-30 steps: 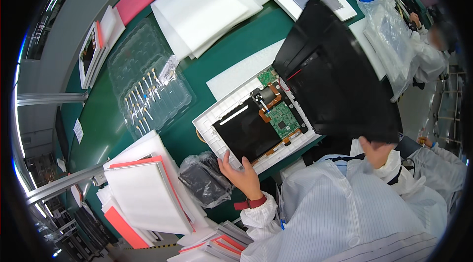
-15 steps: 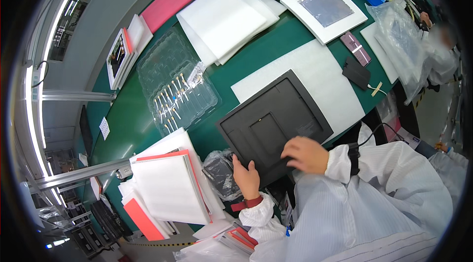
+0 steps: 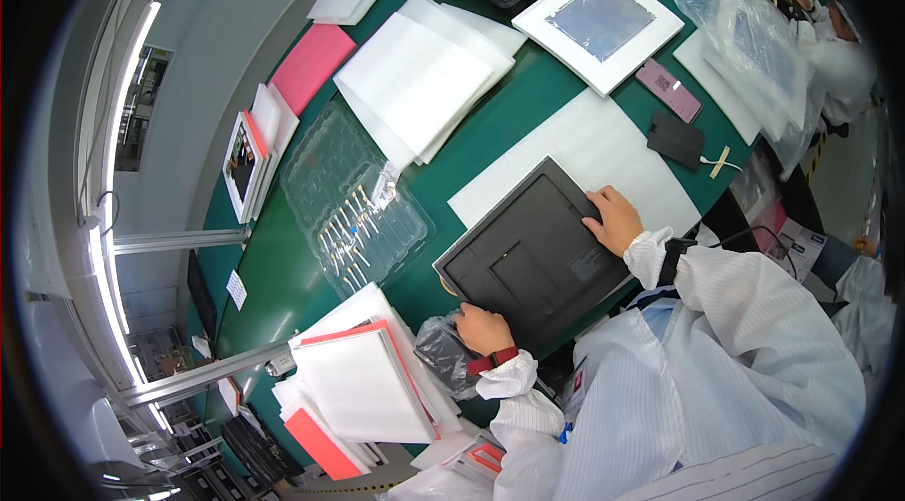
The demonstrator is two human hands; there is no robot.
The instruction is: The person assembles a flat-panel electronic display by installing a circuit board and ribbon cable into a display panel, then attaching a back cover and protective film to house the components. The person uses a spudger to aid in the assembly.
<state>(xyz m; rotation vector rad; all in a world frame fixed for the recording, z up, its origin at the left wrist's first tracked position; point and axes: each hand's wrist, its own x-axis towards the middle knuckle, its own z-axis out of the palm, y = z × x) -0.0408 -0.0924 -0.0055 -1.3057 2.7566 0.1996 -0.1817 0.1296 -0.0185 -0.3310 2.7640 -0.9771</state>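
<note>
A flat black rectangular panel [image 3: 537,261] with a moulded recess and a small slot in its upward face lies tilted across a white foam sheet [image 3: 650,157]. My left hand [image 3: 485,329] grips its near left edge, some of the fingers hidden behind the panel. At the opposite edge my right hand [image 3: 615,220] holds on, thumb on top and fingers curled over the border. Just beside my left wrist is a dark object wrapped in clear plastic [image 3: 443,350]. The panel's underside is hidden.
On the green bench [image 3: 259,265], a clear tray [image 3: 405,228] holds several small cable connectors. Foam sheets [image 3: 415,77] lie behind it, and a stack of foam-wrapped panels [image 3: 363,388] stands at left. A white frame [image 3: 537,20], a pink phone [image 3: 671,91] and a black box [image 3: 675,134] sit far right.
My right hand has moved from above the panel's near part to its far right edge. My left hand now wraps the left edge. The view has shifted slightly.
</note>
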